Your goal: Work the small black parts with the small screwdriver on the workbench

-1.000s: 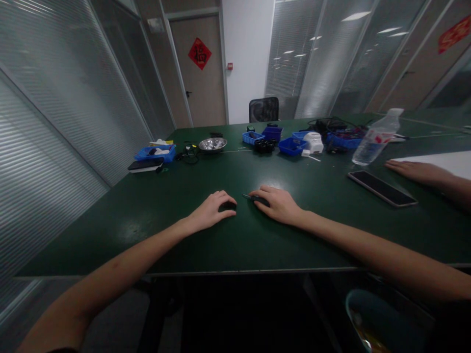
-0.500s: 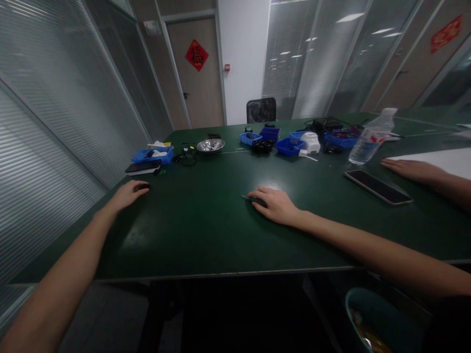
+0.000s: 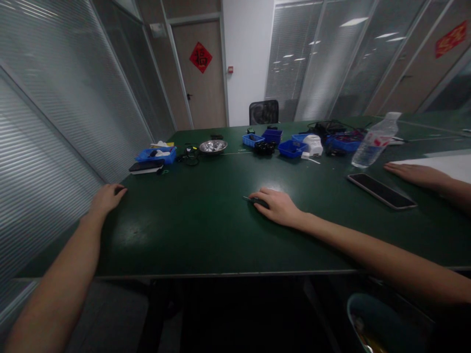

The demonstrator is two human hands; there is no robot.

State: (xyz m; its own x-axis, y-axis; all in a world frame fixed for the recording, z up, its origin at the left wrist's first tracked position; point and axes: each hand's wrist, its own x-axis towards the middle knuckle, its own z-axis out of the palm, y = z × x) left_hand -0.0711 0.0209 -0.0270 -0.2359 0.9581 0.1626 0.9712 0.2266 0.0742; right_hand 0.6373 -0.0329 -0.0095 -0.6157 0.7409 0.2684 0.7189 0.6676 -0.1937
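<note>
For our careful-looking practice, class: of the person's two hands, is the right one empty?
No, the right hand holds a thin-tipped dark object at the table.

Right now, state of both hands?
Left hand: holding a small dark object, unclear what.
Right hand: closed on a slim tool.

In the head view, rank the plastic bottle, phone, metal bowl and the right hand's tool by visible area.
1. Plastic bottle
2. Phone
3. Metal bowl; being farther back, its true size is unsure
4. Tool in the right hand, partly hidden
</note>
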